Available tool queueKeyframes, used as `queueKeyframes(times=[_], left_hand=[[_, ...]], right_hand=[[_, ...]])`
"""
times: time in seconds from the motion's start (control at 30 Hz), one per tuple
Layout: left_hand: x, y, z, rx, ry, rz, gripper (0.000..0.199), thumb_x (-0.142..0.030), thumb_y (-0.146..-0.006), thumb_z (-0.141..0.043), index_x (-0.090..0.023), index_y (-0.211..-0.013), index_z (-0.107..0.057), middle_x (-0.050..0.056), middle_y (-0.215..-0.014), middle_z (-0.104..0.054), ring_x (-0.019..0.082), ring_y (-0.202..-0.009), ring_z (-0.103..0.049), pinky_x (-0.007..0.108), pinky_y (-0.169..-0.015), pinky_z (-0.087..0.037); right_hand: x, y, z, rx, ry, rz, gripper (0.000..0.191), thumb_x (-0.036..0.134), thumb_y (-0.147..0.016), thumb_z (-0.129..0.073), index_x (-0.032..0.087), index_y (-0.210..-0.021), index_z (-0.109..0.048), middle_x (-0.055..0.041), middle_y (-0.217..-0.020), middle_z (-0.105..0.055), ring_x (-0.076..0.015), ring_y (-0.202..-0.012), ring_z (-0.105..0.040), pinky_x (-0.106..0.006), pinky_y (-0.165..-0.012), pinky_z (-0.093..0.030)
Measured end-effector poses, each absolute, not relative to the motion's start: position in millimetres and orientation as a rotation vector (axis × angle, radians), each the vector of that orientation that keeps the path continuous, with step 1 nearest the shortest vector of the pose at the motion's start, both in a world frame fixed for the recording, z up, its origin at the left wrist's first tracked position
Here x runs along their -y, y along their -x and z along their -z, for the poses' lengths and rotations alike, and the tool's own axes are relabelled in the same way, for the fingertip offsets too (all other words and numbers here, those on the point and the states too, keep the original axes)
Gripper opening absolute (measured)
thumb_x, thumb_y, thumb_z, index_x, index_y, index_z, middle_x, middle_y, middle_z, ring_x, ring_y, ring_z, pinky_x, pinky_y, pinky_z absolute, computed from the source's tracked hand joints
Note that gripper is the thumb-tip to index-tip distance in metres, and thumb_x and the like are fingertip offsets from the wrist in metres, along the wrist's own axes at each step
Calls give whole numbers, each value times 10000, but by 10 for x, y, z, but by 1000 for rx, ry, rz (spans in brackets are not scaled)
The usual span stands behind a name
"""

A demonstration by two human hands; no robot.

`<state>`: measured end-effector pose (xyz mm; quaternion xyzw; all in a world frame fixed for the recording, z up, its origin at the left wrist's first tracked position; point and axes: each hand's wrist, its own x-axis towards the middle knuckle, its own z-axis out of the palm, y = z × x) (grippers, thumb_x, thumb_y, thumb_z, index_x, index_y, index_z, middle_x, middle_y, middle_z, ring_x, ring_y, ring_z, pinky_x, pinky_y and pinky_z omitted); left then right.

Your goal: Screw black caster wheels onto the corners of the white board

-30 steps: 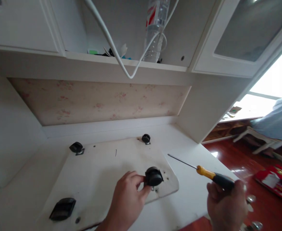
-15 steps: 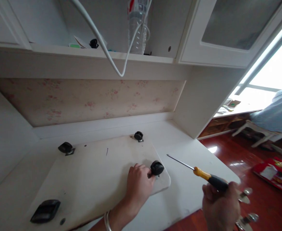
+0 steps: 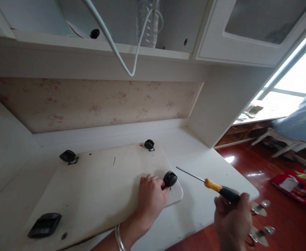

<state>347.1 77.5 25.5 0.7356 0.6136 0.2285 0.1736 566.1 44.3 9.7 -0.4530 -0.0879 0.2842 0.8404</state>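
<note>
A white board (image 3: 90, 188) lies on the white desk, with black casters at its corners. My left hand (image 3: 151, 195), a bracelet on its wrist, has its fingers closed at the base of the near right caster (image 3: 170, 179); the fingertips are partly hidden behind it. To the right, my right hand (image 3: 232, 218) grips the dark handle of a yellow and black screwdriver (image 3: 213, 185). The screwdriver's tip points left, a little right of that caster and apart from it. Other casters stand at the far right (image 3: 149, 144), far left (image 3: 68, 157) and near left (image 3: 45, 225).
Above hangs a white cable (image 3: 116, 57) in front of an open shelf (image 3: 103, 45) with a plastic bottle (image 3: 147, 28). Metal knobs (image 3: 261, 233) stick out below the desk's right side. A person in light blue (image 3: 299, 120) is at the far right, near a red bag (image 3: 296, 186).
My right hand and the screwdriver have moved slightly left, closer to the near right caster. The view has tilted down a little. My left hand stays at the caster.
</note>
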Motion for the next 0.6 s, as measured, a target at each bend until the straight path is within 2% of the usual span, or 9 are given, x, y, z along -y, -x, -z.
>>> queueKeyframes(times=[0.17, 0.37, 0.6], left_hand=[[-767, -3490, -227, -1748, -2111, -658, 134, -282, -803, -690, -219, -687, -711, 46, -803, -740, 235, -879, -619, 365, -783, -320], [-764, -3495, -203, -1740, -2102, -678, 127, -284, -814, -680, -219, -709, -712, 48, -829, -737, 229, -890, -616, 363, -780, -320], [-710, -3451, -232, -1714, -2080, -686, 139, -312, -825, -669, -224, -728, -714, 46, -849, -731, 231, -898, -612, 368, -791, -328]], right_hand=[[-439, -5653, -102, 155, 971, -590, 269, 441, -826, -673, 192, -765, -591, 63, -637, -512, -58, -462, -376, -193, -354, -304], [-425, -5649, -97, 191, 972, -597, 270, 440, -828, -669, 189, -772, -586, 73, -575, -450, -63, -452, -374, -191, -360, -315], [-402, -5625, -113, 208, 988, -590, 281, 446, -835, -653, 189, -759, -569, 73, -563, -459, -62, -434, -367, -189, -353, -307]])
